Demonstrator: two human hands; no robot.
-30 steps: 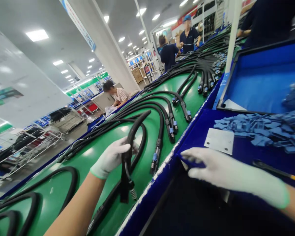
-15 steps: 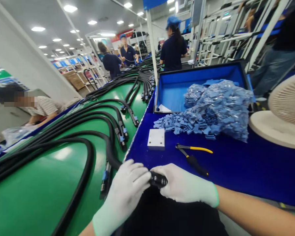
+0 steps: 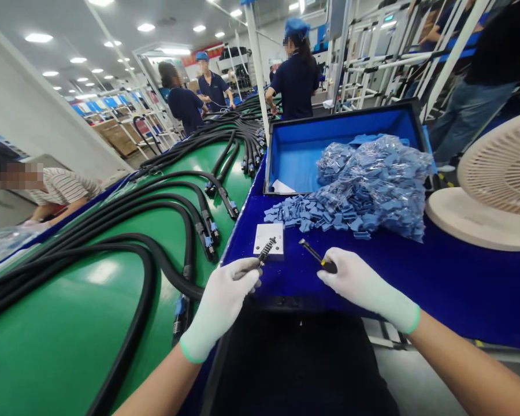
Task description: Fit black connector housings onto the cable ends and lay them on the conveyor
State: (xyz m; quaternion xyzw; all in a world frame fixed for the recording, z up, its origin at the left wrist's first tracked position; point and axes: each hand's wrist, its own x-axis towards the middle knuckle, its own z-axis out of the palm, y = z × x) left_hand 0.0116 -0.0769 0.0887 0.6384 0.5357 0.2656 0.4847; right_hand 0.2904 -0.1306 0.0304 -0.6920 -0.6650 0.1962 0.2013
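My left hand (image 3: 231,294), in a white glove, is closed around the end of a thick black cable (image 3: 173,274). Past its fingers sticks out a dark connector with a ribbed, spring-like tip (image 3: 267,249), in front of a white metal block (image 3: 263,232). My gloved right hand (image 3: 351,274) is wrapped around the handles of the pliers (image 3: 312,249), whose jaws point left toward the connector without touching it. Most of the handles are hidden in the palm. A loose pile of blue plastic clips (image 3: 320,212) lies beyond both hands.
Several black cables with blue-clipped ends (image 3: 208,241) lie across the green table (image 3: 86,312) at left. A blue bin (image 3: 294,150) stands behind a clear bag of clips (image 3: 383,185). At right stands a white fan (image 3: 502,173). Other people work farther back and at left.
My right hand has let go of the cable end and picked up the pliers from the blue surface. My left hand has raised the connector, whose ribbed tip now shows.
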